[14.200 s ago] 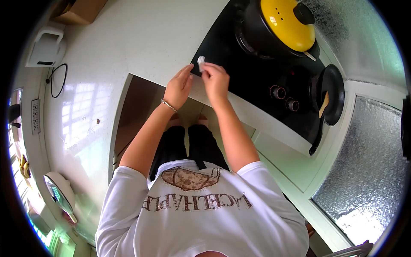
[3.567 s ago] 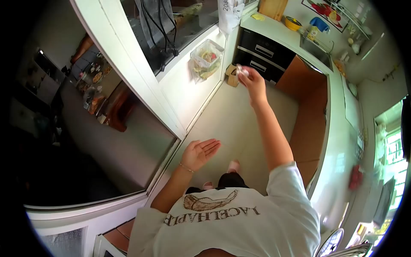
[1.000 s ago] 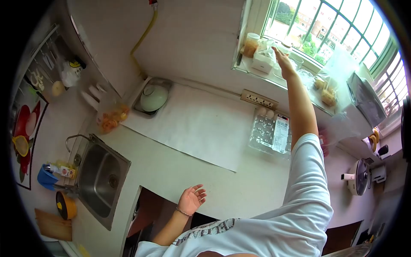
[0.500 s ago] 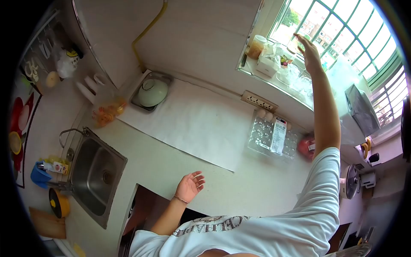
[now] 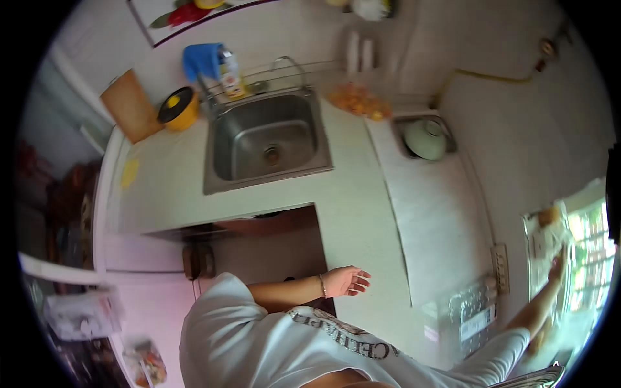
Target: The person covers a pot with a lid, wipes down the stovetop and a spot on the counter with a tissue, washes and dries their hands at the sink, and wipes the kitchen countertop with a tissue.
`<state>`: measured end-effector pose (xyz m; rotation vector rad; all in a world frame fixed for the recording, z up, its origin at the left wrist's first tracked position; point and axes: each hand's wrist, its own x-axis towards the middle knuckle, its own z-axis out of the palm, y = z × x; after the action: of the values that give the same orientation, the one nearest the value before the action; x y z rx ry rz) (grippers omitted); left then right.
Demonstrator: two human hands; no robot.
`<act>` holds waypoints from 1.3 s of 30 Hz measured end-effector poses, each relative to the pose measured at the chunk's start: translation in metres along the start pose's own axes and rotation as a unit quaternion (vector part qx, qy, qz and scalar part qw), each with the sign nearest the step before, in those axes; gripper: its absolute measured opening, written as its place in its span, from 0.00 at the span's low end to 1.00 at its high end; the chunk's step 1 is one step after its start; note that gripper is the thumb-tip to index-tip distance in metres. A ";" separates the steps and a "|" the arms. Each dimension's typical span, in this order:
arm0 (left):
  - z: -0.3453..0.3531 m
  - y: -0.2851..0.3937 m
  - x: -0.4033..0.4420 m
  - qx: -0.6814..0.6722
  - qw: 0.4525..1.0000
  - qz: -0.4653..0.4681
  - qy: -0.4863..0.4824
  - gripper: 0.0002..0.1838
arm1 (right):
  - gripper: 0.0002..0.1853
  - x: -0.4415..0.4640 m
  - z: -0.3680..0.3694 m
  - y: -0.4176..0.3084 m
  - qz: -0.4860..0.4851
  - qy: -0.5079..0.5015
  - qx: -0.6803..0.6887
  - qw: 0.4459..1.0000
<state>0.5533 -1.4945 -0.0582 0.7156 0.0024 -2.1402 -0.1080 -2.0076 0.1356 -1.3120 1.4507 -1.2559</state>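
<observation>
My left hand [image 5: 347, 282], wearing a bracelet at the wrist, hovers over the pale countertop [image 5: 352, 220] beside the cut-out opening. Its fingers are apart and hold nothing. My right arm stretches to the far right, where my right hand [image 5: 557, 265] is by the window sill, close to a white tissue pack [image 5: 540, 244]. Blur and glare hide its fingers. Below that arm lies a clear plastic egg carton [image 5: 475, 317] with a white label. A pale green lidded bowl [image 5: 425, 139] stands in a metal tray [image 5: 402, 123] at the back.
A steel sink [image 5: 226, 142] is set into the counter, with a yellow pot [image 5: 180, 110], a wooden board [image 5: 131, 107] and a blue cloth [image 5: 202, 61] around it. A white sheet [image 5: 435, 213] covers the right-hand counter. Orange items in a bag [image 5: 359, 101] lie near the corner.
The view has swung left, bringing the sink to the middle and the window to the right edge. My left hand stays open over the counter; my right arm still reaches toward the window.
</observation>
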 end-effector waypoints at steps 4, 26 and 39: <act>-0.004 0.001 -0.007 0.015 0.999 0.034 0.017 0.19 | 0.30 -0.003 -0.049 -0.024 -0.440 0.117 -0.382 0.804; -0.041 -0.020 -0.144 -0.029 0.977 0.211 0.032 0.22 | 0.15 -0.445 0.468 0.071 -0.278 -0.472 -0.310 0.777; -0.229 0.354 -0.312 0.490 0.528 0.516 0.464 0.31 | 0.09 -0.506 0.814 -0.070 0.132 -0.387 0.088 0.908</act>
<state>1.0727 -1.4332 -0.0098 1.8148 -0.8800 -0.2373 0.7696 -1.6337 0.0174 -1.2323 0.8738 -0.5522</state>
